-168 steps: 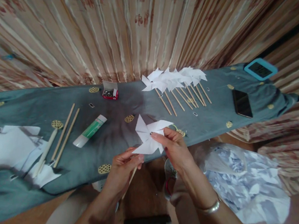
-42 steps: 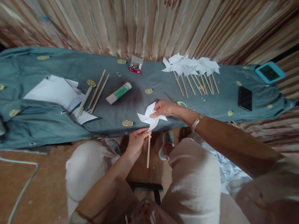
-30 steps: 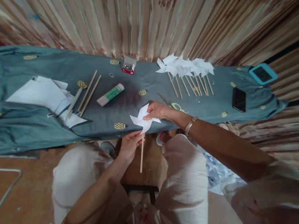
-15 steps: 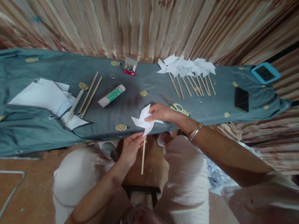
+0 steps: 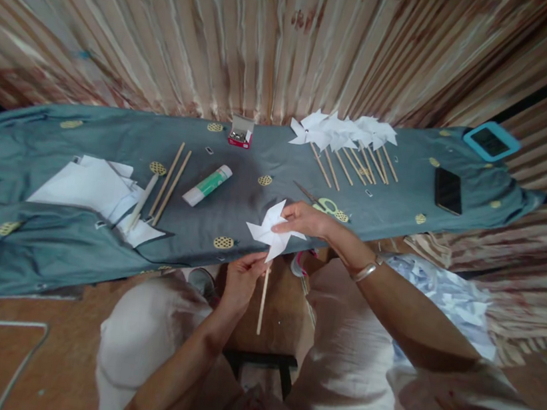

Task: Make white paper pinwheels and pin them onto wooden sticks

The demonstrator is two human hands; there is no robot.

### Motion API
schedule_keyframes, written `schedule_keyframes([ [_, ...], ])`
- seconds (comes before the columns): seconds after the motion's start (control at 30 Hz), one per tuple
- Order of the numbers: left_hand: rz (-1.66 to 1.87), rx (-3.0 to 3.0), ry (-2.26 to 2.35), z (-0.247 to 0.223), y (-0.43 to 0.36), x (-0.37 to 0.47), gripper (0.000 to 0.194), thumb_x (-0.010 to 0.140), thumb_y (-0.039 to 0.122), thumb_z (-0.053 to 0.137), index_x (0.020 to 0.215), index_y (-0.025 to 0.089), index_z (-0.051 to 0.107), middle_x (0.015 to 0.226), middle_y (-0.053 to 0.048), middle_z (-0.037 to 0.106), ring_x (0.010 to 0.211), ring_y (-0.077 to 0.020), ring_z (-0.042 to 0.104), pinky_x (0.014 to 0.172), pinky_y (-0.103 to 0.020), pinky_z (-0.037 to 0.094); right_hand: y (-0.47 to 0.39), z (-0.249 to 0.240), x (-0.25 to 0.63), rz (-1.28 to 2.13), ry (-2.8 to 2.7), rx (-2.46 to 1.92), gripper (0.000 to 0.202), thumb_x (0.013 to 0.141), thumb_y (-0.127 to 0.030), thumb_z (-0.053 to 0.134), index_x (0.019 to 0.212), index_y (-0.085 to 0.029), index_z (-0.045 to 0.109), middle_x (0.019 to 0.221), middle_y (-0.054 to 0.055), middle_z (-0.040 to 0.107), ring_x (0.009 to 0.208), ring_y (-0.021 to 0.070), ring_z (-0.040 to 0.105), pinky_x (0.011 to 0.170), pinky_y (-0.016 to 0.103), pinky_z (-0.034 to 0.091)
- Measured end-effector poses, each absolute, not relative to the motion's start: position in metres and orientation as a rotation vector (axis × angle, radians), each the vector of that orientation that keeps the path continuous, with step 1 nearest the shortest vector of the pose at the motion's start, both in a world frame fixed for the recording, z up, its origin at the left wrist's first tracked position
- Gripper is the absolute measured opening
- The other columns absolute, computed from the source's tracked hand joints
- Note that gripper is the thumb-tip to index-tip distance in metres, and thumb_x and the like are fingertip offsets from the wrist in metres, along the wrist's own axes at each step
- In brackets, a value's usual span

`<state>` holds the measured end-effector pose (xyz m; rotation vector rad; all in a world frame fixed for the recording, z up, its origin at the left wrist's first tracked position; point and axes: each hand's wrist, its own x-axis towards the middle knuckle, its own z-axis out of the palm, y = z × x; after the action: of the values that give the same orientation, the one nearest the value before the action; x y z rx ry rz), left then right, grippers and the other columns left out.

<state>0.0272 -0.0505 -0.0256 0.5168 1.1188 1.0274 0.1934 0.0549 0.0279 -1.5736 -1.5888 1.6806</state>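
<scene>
**Pinwheel (image 5: 264, 233) looks assembled, held in both hands**

The right hand (image 5: 306, 219) has its grip closed over the pinwheel's center; the left hand (image 5: 240, 286) pinches beside the top of the stick (image 5: 262, 304). The blades are folded in, so the work on this piece seems nearly complete. It is at the tabletop's (image 5: 244, 218) near edge, stick pointing down. The right forearm slants in from the side, the left from below.

Our left hand (image 5: 241, 283) comes up from below, thumb and fingertips pinched close, its forearm (image 5: 179, 364) slanting up and rightward. Our right hand (image 5: 304, 220) reaches in from the right, slightly higher, thumb pointing left beneath the bent fingers. The right wrist (image 5: 349, 245) looks nearly straight. Our two hands are near each other, apart.
</scene>
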Motion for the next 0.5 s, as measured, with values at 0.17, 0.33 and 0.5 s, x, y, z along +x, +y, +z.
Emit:
schedule_keyframes([
  [0.17, 1.015, 0.552, 1.128, -0.014, -0.048, 0.028, 0.023, 0.05, 0.028, 0.082, 0.07, 0.018, 0.078, 0.057, 0.001, 0.068, 0.052, -0.0084, 0.052, 0.056, -0.022, 0.042, 0.041, 0.038, 0.197, 1.766, -1.359, -1.486, 0.027, 0.048, -0.035, 0.087, 0.061, -0.017, 0.07, 0.055, -0.003, 0.066, 0.056, 0.0128, 0.059, 0.054, 0.023, 0.045],
  [0.33, 1.018, 0.661, 1.127, 0.0, -0.04, 0.026, 0.02, 0.052, 0.028, 0.081, 0.069, 0.017, 0.078, 0.054, 0.002, 0.066, 0.051, -0.009, 0.052, 0.056, -0.022, 0.042, 0.028, 0.038, 0.196, 1.75, -1.1, -1.375, 0.027, 0.051, -0.034, 0.087, 0.065, -0.018, 0.071, 0.061, -0.003, 0.07, 0.058, 0.0113, 0.062, 0.059, 0.022, 0.048],
  [0.5, 0.987, 0.754, 1.126, 0.011, -0.02, 0.028, 0.024, 0.052, 0.032, 0.083, 0.07, 0.018, 0.078, 0.064, 0.0, 0.071, 0.058, -0.0112, 0.057, 0.06, -0.023, 0.045, 0.029, 0.035, 0.196, 1.639, -0.963, -1.285, 0.031, 0.052, -0.038, 0.087, 0.07, -0.018, 0.072, 0.064, -0.002, 0.071, 0.057, 0.0116, 0.062, 0.058, 0.023, 0.048],
])
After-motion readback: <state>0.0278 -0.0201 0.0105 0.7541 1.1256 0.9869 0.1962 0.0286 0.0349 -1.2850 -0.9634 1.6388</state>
